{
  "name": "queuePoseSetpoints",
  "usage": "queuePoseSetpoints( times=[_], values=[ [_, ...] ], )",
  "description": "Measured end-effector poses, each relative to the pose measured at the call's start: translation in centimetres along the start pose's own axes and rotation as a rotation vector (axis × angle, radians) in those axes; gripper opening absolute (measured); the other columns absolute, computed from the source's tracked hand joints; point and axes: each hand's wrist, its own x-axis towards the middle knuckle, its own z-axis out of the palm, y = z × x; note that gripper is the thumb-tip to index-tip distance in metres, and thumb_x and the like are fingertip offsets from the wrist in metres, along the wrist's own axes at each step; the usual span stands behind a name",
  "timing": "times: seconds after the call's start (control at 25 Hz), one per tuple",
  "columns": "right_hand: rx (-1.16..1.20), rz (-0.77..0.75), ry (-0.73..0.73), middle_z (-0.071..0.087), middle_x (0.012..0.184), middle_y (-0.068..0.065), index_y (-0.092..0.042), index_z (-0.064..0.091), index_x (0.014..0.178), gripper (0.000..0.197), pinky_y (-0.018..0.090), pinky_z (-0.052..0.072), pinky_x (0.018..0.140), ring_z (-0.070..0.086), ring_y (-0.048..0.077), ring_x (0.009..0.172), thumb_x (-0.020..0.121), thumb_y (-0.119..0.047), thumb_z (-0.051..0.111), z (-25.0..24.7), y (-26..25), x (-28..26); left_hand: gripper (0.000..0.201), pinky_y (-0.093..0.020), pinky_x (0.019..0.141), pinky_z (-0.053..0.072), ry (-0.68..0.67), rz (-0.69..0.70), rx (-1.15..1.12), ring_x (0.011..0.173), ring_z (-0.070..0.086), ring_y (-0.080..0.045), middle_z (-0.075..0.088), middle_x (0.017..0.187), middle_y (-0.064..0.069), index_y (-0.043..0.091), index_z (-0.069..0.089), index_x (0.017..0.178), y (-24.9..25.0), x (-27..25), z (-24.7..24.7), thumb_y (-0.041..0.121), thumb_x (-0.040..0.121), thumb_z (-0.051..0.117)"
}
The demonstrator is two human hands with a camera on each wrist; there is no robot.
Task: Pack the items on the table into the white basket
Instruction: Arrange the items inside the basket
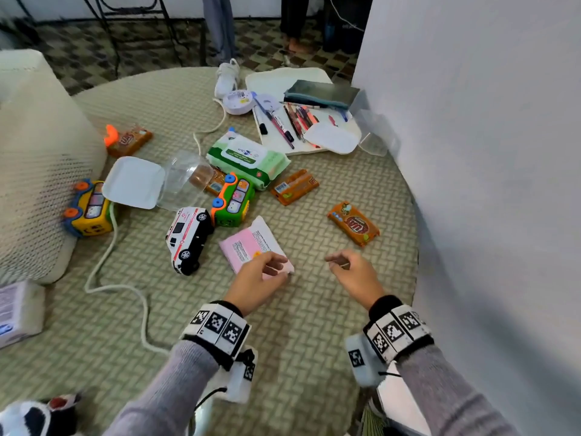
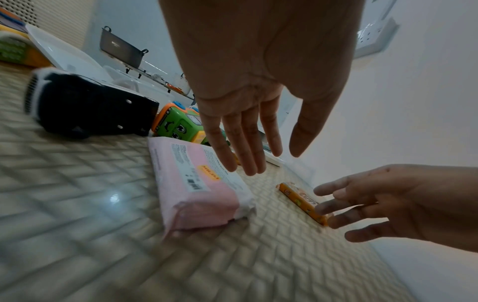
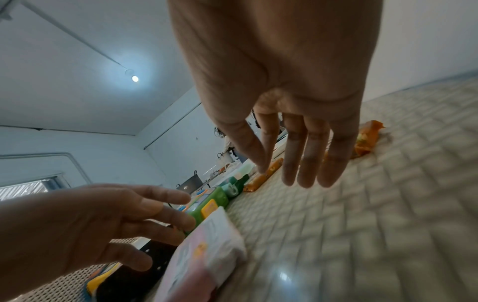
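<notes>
Left hand [image 1: 258,280] over pink pack [image 1: 251,243]; wall [image 1: 487,152] right.

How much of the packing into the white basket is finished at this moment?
Nothing looks packed: the white basket stands at the left, its inside hidden. In hand: nothing yet; the left hand hovers open over the pink packet, the right hand is open beside it. Left on the table: the ambulance toy, green toy bus, wet wipes pack and orange snack packets.

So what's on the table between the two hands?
Nothing: only bare woven tabletop between the left hand and right hand, seen in the head view.
</notes>
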Motion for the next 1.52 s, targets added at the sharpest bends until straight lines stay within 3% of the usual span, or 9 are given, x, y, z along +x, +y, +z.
queuePoseSetpoints(
  times=[0.04, 0.12, 0.2, 0.24, 0.48, 0.72, 1.08, 1.32, 1.52],
  values=[
    [-0.015, -0.009, 0.011, 0.064, 0.095, 0.007, -0.005, 0.066, 0.103, 0.015, 0.007, 0.043, 0.065, 0.058, 0.016, 0.083, 0.091, -0.004, 0.056, -0.6, 0.2, 2.0, 0.019, -0.015, 0.070, 0.049, 0.012, -0.013, 0.001, 0.087, 0.060, -0.013, 0.064, 0.097, -0.001, 0.018, 0.061, 0.101, 0.3, 1.3, 0.3, 0.006, 0.087, 0.063],
    [-0.089, -0.021, 0.105, 0.064, 0.104, 0.012, -0.006, 0.064, 0.108, 0.020, 0.024, 0.050, 0.081, 0.061, 0.023, 0.096, 0.088, -0.006, 0.060, -1.7, 0.7, 5.8, 0.018, -0.010, 0.068, 0.046, 0.023, -0.011, 0.027, 0.088, 0.060, -0.011, 0.065, 0.099, -0.001, 0.018, 0.060, 0.102, 0.8, 3.4, 0.7, 0.007, 0.088, 0.062],
    [-0.262, -0.024, 0.202, 0.061, 0.111, 0.016, -0.009, 0.060, 0.116, 0.031, 0.042, 0.046, 0.093, 0.056, 0.033, 0.107, 0.086, -0.013, 0.063, -2.6, 1.5, 9.5, 0.020, -0.008, 0.076, 0.044, 0.041, 0.008, 0.053, 0.093, 0.060, -0.013, 0.066, 0.101, -0.004, 0.017, 0.061, 0.105, 1.0, 5.7, 1.2, 0.006, 0.088, 0.061],
    [-0.351, -0.002, 0.203, 0.057, 0.116, 0.017, -0.012, 0.057, 0.122, 0.037, 0.044, 0.042, 0.097, 0.052, 0.035, 0.112, 0.086, -0.017, 0.064, -3.0, 1.7, 10.8, 0.020, -0.008, 0.079, 0.043, 0.052, 0.007, 0.053, 0.094, 0.060, -0.014, 0.065, 0.102, -0.005, 0.014, 0.061, 0.106, 1.1, 6.7, 1.5, 0.005, 0.088, 0.061],
    [-0.525, 0.159, 0.093, 0.048, 0.130, 0.013, -0.022, 0.049, 0.130, 0.053, 0.045, 0.033, 0.101, 0.042, 0.032, 0.124, 0.084, -0.041, 0.067, -3.8, 2.4, 14.4, 0.026, -0.025, 0.092, 0.044, 0.082, -0.042, 0.102, 0.102, 0.058, -0.018, 0.063, 0.108, -0.006, 0.008, 0.061, 0.114, 2.1, 12.1, 2.4, 0.007, 0.088, 0.062],
    [-0.146, 0.103, 0.079, 0.059, 0.112, 0.010, -0.023, 0.057, 0.107, 0.054, 0.035, 0.048, 0.086, 0.059, 0.024, 0.100, 0.063, -0.030, 0.087, -3.7, 3.1, 16.4, 0.034, -0.027, 0.097, 0.040, 0.176, 0.019, 0.210, 0.111, 0.054, -0.017, 0.059, 0.121, -0.003, 0.015, 0.060, 0.118, 1.6, 17.5, 2.4, 0.018, 0.085, 0.069],
    [0.191, 0.070, 0.189, 0.069, 0.094, 0.006, -0.027, 0.053, 0.097, 0.039, 0.033, 0.055, 0.075, 0.066, 0.016, 0.081, 0.072, -0.018, 0.082, -3.6, 2.9, 16.4, 0.055, -0.033, 0.111, 0.022, 0.068, -0.050, 0.615, 0.136, 0.034, -0.021, 0.039, 0.148, -0.004, 0.020, 0.038, 0.144, 1.8, 23.6, 1.8, 0.031, 0.094, 0.056],
    [0.328, 0.027, 0.162, 0.069, 0.089, 0.005, -0.032, 0.053, 0.092, 0.037, 0.038, 0.058, 0.073, 0.068, 0.016, 0.078, 0.075, -0.012, 0.079, -3.6, 2.7, 15.9, 0.075, -0.035, 0.105, 0.030, 0.096, -0.157, 0.498, 0.125, 0.041, -0.027, 0.046, 0.131, -0.011, 0.019, 0.041, 0.142, 1.5, 23.2, 2.0, 0.036, 0.077, 0.076],
    [0.268, -0.041, 0.185, 0.069, 0.090, 0.009, -0.035, 0.052, 0.095, 0.036, 0.038, 0.058, 0.070, 0.069, 0.020, 0.077, 0.077, -0.018, 0.078, -3.3, 2.5, 15.4, 0.067, -0.042, 0.095, 0.046, 0.106, -0.210, 0.192, 0.107, 0.055, -0.026, 0.056, 0.112, -0.007, 0.019, 0.053, 0.116, -0.1, 20.7, 3.1, 0.029, 0.060, 0.089]
  ],
)
